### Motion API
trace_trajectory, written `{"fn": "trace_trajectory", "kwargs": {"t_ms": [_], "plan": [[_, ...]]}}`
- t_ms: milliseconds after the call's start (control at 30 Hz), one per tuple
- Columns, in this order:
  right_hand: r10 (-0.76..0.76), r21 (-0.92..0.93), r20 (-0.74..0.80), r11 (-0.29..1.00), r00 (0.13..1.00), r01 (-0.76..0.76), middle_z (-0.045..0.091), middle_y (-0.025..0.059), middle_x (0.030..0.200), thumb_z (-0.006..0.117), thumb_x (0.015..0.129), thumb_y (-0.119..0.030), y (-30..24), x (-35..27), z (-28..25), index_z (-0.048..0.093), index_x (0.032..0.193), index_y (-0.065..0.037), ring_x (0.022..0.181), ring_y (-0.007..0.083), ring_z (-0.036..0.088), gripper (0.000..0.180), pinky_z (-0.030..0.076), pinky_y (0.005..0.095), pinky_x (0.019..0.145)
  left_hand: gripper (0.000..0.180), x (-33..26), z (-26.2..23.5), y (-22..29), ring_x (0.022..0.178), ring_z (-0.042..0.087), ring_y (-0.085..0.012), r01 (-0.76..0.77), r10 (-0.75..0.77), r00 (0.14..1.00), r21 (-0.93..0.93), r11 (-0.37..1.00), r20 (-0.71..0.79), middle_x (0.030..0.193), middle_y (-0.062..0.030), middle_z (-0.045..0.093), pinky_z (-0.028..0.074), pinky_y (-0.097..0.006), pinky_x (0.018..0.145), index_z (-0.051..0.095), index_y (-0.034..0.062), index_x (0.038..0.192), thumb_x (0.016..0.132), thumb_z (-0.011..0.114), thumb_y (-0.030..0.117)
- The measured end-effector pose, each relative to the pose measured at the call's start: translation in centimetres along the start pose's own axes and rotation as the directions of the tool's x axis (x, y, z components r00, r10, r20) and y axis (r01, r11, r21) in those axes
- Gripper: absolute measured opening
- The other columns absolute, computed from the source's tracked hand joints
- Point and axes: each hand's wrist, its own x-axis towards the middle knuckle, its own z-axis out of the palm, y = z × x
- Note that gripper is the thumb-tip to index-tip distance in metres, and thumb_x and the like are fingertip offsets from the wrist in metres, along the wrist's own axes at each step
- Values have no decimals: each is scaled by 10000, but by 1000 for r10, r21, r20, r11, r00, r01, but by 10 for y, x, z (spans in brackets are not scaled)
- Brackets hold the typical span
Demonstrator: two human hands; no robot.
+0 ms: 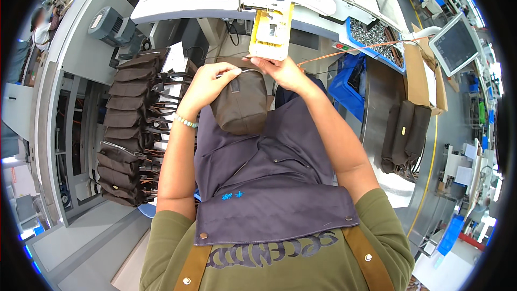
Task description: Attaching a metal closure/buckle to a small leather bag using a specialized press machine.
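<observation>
A dark brown fabric bag (239,105) hangs over my lap, its rounded base toward my grey-purple apron (264,151). My left hand (211,85) grips the bag's upper left edge, the thumb lying over the rim. My right hand (281,71) is closed in a pinch by the bag's far right corner, just under the machine's white and yellow work arm (269,48). Between its fingertips is a thin dark edge, apparently part of the bag; its exact shape is too small to tell. The inside of the bag is hidden from me.
Stacked brown bags (126,102) with straps stand at my left. A blue-edged tray of metal fittings (374,35) lies far right, above a blue bin (347,89). More brown rolled pieces (406,134), a cardboard box (425,83) and a screen (455,43) are at right.
</observation>
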Motion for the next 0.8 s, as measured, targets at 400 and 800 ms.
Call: {"fn": "trace_trajectory", "kwargs": {"t_ms": [400, 800], "plan": [[-445, -990, 18, 119, 895, 80, 664, 160, 1036, 662, 878, -165, 50, 87, -157, 677, 1025, -47, 966, 382, 641, 189, 516, 466, 850, 295, -71, 50, -11, 1056, 621, -70, 232, -164, 973, -655, 719, 165, 1141, -35, 694, 459, -230, 966, 619, -17, 1251, 988, 621, 118], [-270, -782, -89, 615, 959, 101, 687, 145, 995, 687, 864, -249, 24, 10, -75, 756, 1030, -70, 946, 354, 650, 253, 517, 424, 828, 285, -82, 71, -17, 1103, 598, -91, 138, -118, 990, -678, 722, 77, 1184, -46, 665, 438, -248, 999, 582, -7, 1283, 1015, 553, 85]]}}
